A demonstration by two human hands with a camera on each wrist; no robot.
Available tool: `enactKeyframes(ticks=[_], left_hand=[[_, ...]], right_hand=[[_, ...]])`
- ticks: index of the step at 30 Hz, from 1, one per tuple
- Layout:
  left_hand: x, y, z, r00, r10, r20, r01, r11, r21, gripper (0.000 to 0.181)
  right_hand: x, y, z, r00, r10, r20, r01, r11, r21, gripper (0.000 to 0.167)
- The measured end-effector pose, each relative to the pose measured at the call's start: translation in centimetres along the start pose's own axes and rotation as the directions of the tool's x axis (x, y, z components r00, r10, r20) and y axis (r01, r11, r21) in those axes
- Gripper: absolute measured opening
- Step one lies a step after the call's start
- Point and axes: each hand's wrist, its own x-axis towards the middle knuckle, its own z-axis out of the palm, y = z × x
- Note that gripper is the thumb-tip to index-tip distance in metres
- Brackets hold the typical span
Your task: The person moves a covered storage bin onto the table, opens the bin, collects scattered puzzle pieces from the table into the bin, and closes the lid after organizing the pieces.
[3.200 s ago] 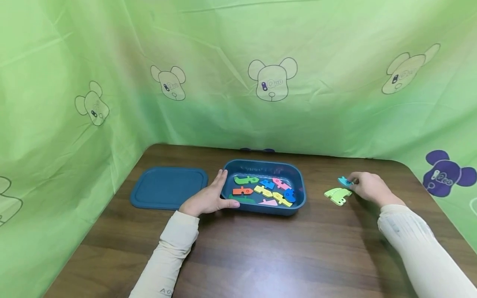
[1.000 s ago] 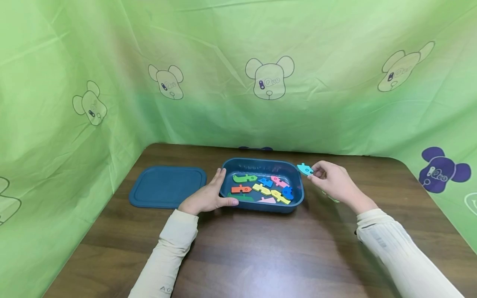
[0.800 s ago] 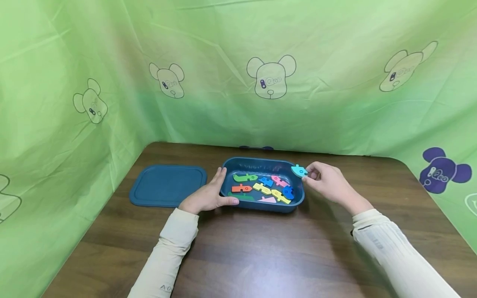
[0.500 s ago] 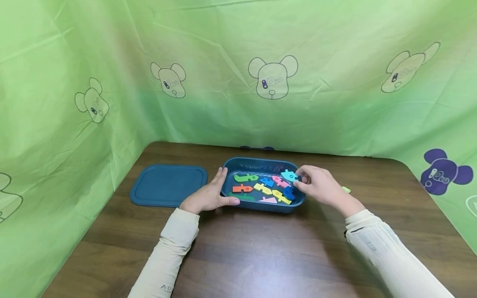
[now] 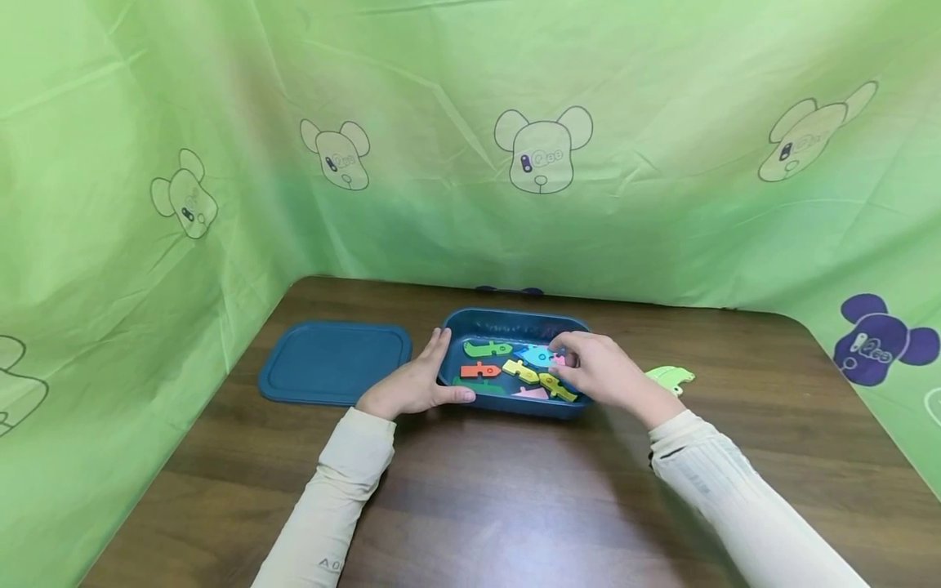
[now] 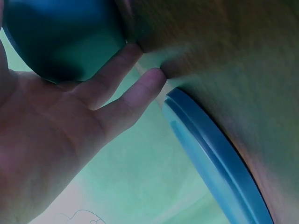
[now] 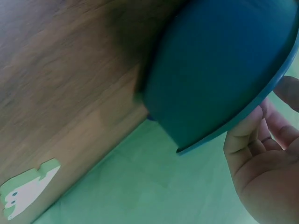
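Observation:
In the head view, my left hand (image 5: 415, 386) rests against the left end of a dark blue box (image 5: 515, 405), fingers straight along its side and thumb on the front rim. My right hand (image 5: 603, 371) reaches over the right end of the box and pinches a light-blue puzzle piece (image 5: 537, 356) low inside it. Around that piece lie an orange piece (image 5: 479, 371), a green piece (image 5: 487, 349), yellow pieces (image 5: 520, 371) and others. In the right wrist view, the box wall (image 7: 219, 70) hides the fingertips and the held piece.
A blue lid (image 5: 334, 363) lies flat on the wooden table (image 5: 470, 482), left of the box. To the right of the box is a light-green frog-like piece (image 5: 671, 377), partly behind my right wrist. Green printed cloth (image 5: 441, 237) hangs behind the table.
My right hand picked up the light-blue piece from the table at right, carried it left over the rim and lowered it into the box. My left hand has stayed at the box.

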Motion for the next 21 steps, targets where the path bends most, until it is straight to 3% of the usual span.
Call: enactKeyframes(ticks=[12, 21], left_hand=[[0.1, 0.2, 0.0, 1.000, -0.010, -0.001, 0.010, 1.000, -0.011, 0.117], [0.1, -0.1, 0.1, 1.000, -0.003, 0.000, 0.003, 1.000, -0.021, 0.118]], right_hand=[[0.9, -1.0, 1.0, 0.998, -0.068, 0.013, 0.069, 0.998, -0.013, 0.024], [1.4, -1.6, 1.1, 0.997, -0.001, 0.076, 0.004, 0.999, -0.032, 0.036]])
